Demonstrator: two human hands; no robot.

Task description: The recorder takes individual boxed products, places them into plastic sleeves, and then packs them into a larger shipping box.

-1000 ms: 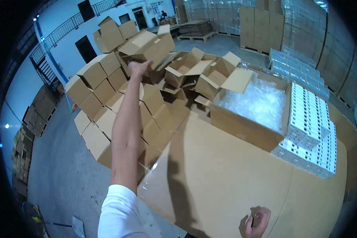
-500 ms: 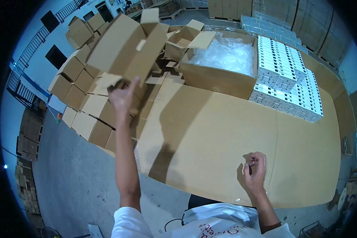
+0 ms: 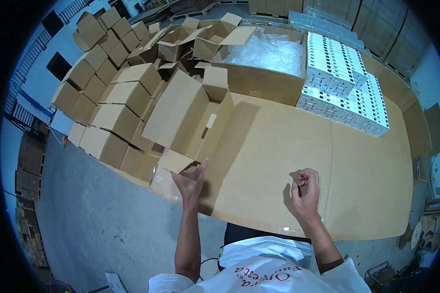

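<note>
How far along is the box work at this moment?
Done: one open brown cardboard box lies on the cardboard-covered table, flaps spread. In hand: the left hand grips its near flap; the right hand is curled above the table, and whether it holds anything cannot be told. Left: nothing shows inside the box, and the stacked white cartons sit untouched.

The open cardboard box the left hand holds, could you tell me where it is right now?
In the head view the open box lies left of centre on the cardboard sheet, at its left edge, beside the stacked boxes, the left hand gripping its flap.
</note>
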